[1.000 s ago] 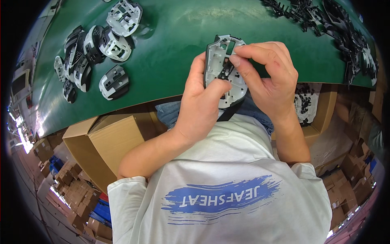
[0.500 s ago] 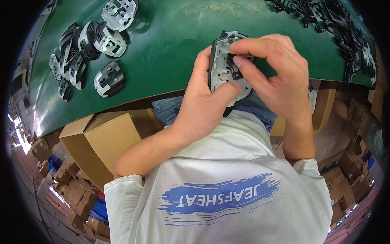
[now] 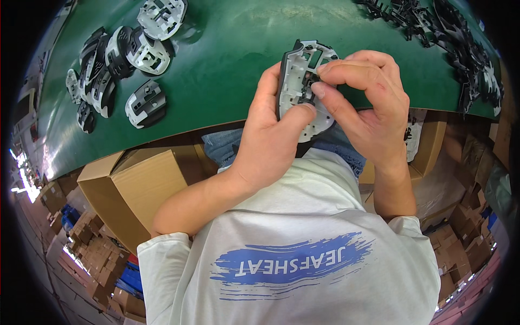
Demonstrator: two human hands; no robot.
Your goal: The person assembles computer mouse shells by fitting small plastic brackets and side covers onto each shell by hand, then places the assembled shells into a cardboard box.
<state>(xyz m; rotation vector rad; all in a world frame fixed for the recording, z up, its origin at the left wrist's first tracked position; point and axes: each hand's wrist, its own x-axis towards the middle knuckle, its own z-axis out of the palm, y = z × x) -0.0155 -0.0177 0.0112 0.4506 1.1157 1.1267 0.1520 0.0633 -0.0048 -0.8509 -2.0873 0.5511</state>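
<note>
Above my lap, at the table's front edge, a mouse shell is tilted with its pale, ribbed inside facing me. My left hand is wrapped round its left side, the thumb pressed inside against the lower end of a small black plastic part. That part lies lengthwise within the shell. My right hand comes in from the right, thumb and forefinger pinched at the part's upper end. The fingertips partly hide where the part meets the shell.
Several black-and-white mouse shells lie on the left of the green table. A heap of black plastic parts spreads along the far right. Open cardboard boxes stand below the table edge on both sides.
The black part has gone from slanted to lying down inside the shell. My right hand has shifted slightly down, and my left thumb has drawn back a little to the part's lower end.
</note>
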